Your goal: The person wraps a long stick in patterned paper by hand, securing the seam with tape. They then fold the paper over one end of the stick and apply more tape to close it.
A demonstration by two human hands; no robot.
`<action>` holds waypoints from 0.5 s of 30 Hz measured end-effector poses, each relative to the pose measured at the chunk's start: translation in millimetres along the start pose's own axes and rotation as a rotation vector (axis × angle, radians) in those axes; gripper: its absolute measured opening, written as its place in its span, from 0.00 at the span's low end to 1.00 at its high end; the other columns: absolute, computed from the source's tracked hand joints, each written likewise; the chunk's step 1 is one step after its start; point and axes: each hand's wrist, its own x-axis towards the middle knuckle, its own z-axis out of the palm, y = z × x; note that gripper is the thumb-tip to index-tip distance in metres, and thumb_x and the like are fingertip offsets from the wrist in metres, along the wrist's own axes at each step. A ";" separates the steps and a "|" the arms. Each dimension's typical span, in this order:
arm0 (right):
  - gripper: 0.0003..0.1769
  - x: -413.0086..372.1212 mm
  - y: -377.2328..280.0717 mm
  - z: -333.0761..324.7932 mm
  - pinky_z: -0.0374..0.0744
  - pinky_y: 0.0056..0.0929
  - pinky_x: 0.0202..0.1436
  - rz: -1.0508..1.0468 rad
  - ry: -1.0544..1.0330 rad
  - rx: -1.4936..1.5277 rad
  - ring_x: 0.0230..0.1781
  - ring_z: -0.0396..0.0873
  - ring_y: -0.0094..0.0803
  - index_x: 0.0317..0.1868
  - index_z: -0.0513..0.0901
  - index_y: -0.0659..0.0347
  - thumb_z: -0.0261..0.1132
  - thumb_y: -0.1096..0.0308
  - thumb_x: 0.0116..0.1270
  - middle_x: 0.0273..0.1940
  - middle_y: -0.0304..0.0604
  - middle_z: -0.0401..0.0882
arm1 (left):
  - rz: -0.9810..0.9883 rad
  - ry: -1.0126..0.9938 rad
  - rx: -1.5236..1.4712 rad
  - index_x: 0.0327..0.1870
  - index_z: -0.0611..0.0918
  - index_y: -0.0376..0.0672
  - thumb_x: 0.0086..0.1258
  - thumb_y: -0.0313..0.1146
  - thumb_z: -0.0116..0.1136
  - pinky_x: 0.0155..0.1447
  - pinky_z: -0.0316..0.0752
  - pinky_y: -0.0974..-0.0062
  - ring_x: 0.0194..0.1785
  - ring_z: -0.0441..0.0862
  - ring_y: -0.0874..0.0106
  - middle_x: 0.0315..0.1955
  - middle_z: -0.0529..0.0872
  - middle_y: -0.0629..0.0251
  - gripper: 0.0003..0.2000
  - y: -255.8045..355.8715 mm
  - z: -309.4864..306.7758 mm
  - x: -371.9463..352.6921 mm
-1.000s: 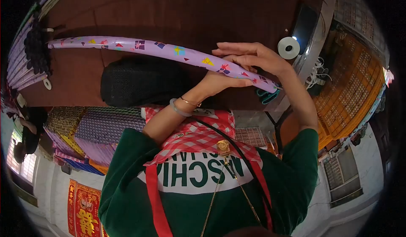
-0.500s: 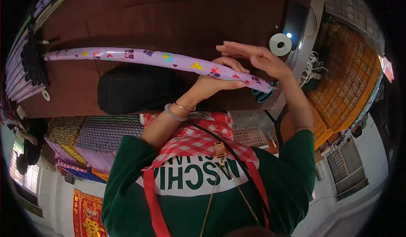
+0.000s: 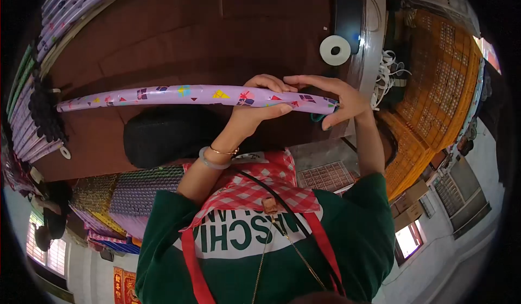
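A long, slim roll of purple gift wrap [image 3: 201, 94], printed with colourful presents, spans the brown table from left to right. My left hand [image 3: 254, 118] is wrapped around it right of its middle, thumb on the near side and fingers over the far side. At the right end is my right hand [image 3: 351, 102], its palm facing the end of the roll. Its fingers stretch along the far side, and its thumb is spread apart below. Teal loops [image 3: 316, 118] show partly under the roll near that end; what they belong to is hidden.
A black rounded object [image 3: 168, 136] lies nearer me than the roll. A white tape roll [image 3: 335, 50] and a dark phone-like device [image 3: 347, 16] are at the right edge. More purple rolls [image 3: 81, 5] lie left. Orange crates [image 3: 429, 87] stand right.
My right hand has come from above the roll to its right end, thumb now below. The roll lies more level. The view has shifted.
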 end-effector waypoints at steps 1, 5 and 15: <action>0.56 -1.8 4.5 1.0 0.64 0.39 0.66 -0.008 0.008 -0.001 0.64 0.67 0.45 0.66 0.64 0.65 0.76 0.42 0.40 0.65 0.54 0.64 | -0.002 -0.007 0.008 0.37 0.75 0.41 0.50 0.15 0.66 0.57 0.76 0.64 0.51 0.79 0.63 0.39 0.78 0.61 0.16 0.7 1.0 -0.4; 0.42 -4.8 13.1 4.7 0.67 0.42 0.63 -0.127 0.044 -0.053 0.62 0.69 0.48 0.62 0.71 0.61 0.74 0.53 0.47 0.64 0.56 0.66 | -0.008 0.018 0.088 0.36 0.76 0.41 0.51 0.16 0.65 0.57 0.76 0.66 0.50 0.79 0.65 0.39 0.78 0.62 0.14 -0.3 -0.9 -3.4; 0.31 -2.3 16.7 13.2 0.68 0.44 0.63 -0.186 0.106 0.134 0.62 0.69 0.46 0.58 0.77 0.55 0.69 0.63 0.51 0.63 0.51 0.68 | 0.031 -0.042 0.012 0.34 0.76 0.41 0.51 0.16 0.65 0.58 0.75 0.64 0.49 0.78 0.65 0.38 0.75 0.63 0.13 -2.9 -2.3 1.0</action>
